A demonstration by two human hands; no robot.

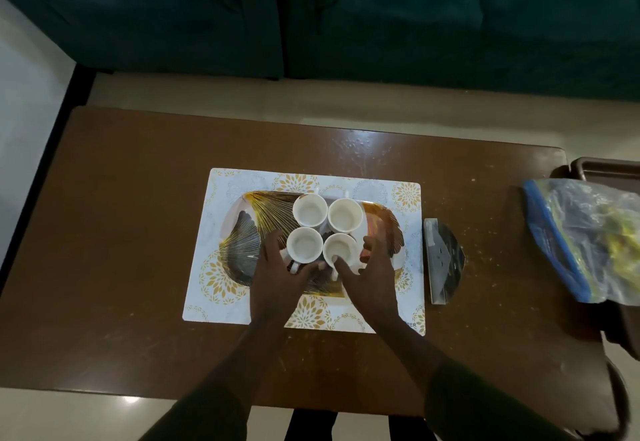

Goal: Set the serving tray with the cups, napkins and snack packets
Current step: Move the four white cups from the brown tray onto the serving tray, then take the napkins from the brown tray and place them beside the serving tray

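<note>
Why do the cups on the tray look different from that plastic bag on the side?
The four cups are white, round and stiff; the plastic bag is see-through, crumpled, blue-edged, with yellow things inside. The cups stand on the tray in the middle of the table; the bag lies at the right edge. Hands are at the cups; nothing touches the bag.

Barely any readable text anywhere. Only spotted a cut-off dark print ending in "RER" on the near right corner of the placemat (pixel 414 325). Printing on the blue-edged plastic bag (pixel 568 232) was way too blurry to read.
</note>
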